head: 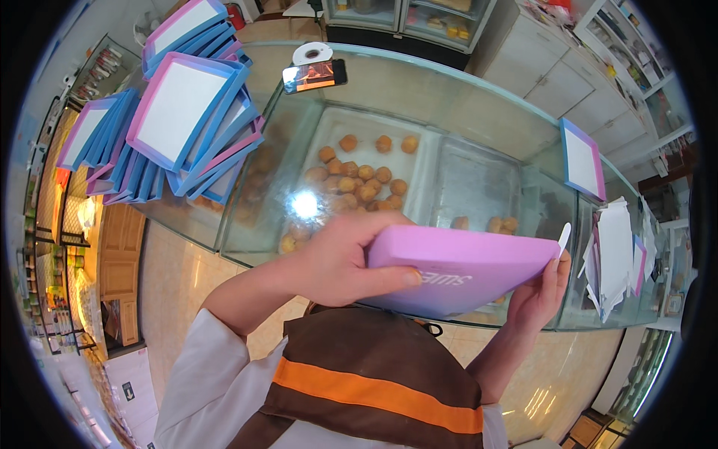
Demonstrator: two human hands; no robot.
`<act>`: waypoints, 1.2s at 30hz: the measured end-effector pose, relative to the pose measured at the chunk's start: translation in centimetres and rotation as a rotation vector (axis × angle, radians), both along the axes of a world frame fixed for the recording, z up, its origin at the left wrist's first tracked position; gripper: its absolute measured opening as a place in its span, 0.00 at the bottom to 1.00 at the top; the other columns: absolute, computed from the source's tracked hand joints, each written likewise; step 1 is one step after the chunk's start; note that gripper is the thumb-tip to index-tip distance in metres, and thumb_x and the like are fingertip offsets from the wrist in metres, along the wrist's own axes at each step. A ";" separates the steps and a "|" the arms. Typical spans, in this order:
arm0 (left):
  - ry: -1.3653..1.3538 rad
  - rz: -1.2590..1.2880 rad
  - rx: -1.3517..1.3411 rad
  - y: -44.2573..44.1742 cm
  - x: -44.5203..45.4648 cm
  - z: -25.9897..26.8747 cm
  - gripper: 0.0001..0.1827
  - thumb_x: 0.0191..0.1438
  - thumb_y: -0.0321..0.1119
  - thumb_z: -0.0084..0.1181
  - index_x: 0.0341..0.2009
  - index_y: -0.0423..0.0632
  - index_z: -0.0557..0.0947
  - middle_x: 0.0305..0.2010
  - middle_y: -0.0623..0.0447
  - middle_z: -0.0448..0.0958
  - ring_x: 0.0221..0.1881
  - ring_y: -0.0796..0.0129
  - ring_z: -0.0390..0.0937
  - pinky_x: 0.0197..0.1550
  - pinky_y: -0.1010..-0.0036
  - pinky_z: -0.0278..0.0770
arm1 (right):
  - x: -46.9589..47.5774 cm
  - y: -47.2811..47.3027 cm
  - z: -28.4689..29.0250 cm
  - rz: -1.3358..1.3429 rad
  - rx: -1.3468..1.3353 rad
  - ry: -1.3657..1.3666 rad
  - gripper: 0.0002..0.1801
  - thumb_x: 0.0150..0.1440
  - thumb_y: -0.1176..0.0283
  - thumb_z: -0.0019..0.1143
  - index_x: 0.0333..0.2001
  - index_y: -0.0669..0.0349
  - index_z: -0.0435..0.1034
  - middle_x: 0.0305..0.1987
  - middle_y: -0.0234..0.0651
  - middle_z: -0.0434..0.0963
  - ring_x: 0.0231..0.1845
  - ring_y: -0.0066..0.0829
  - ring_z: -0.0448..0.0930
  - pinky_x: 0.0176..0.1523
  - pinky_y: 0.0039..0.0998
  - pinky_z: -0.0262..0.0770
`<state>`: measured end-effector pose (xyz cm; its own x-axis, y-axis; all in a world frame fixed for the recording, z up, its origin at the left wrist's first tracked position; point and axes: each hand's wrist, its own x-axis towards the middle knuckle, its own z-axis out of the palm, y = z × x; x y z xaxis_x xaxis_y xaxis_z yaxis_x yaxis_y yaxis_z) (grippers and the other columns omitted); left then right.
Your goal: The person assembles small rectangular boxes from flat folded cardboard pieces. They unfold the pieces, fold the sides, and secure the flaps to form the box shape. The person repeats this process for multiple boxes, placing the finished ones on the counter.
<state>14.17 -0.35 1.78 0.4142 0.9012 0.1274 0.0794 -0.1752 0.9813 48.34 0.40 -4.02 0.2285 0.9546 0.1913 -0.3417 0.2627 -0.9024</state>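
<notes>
A pink-to-lilac cardboard box [465, 252] with white lettering is held up in front of my brown apron, above the glass display case. My left hand [348, 264] grips its left end, thumb on the near face. At the opposite end, the fingers of my right hand [541, 286] close on the box's corner. A small white flap [565, 238] sticks up beside those fingertips. The inside of the box is hidden from me.
Blue-and-pink box parts [179, 112] are stacked at the left. A phone [315, 76] rests at the glass top's far edge. Round brown pastries [364, 185] sit inside the case [471, 84]. Further right are another box part [583, 160] and white card sheets [614, 252].
</notes>
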 end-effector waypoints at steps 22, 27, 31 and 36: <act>0.838 0.034 0.435 4.4 4.2 6.5 0.28 0.42 0.50 0.82 0.37 0.47 0.79 0.29 0.46 0.81 0.31 0.48 0.81 0.34 0.62 0.78 | -7.8 -1.3 5.0 0.115 -0.007 0.003 0.07 0.73 0.74 0.50 0.51 0.63 0.66 0.43 0.32 0.80 0.43 0.15 0.77 0.50 0.21 0.71; 0.710 -0.060 0.298 5.0 3.2 7.4 0.24 0.46 0.43 0.80 0.39 0.44 0.79 0.27 0.45 0.80 0.30 0.50 0.82 0.33 0.64 0.77 | -7.9 -1.4 6.1 0.176 -0.021 -0.009 0.07 0.72 0.74 0.52 0.51 0.62 0.66 0.43 0.31 0.79 0.42 0.15 0.76 0.47 0.21 0.71; 0.614 -0.081 0.505 5.5 2.6 6.3 0.27 0.48 0.40 0.77 0.49 0.41 0.82 0.36 0.44 0.81 0.37 0.51 0.81 0.39 0.65 0.77 | -8.0 -1.9 6.3 0.218 0.009 0.056 0.10 0.69 0.76 0.55 0.52 0.63 0.65 0.47 0.33 0.78 0.46 0.18 0.77 0.51 0.23 0.73; 0.682 0.018 0.455 4.7 2.4 7.6 0.34 0.48 0.40 0.75 0.59 0.41 0.81 0.40 0.44 0.77 0.39 0.49 0.79 0.42 0.64 0.77 | -8.3 -1.6 6.2 0.211 0.149 -0.001 0.13 0.66 0.79 0.57 0.53 0.64 0.68 0.52 0.39 0.77 0.51 0.22 0.76 0.57 0.28 0.73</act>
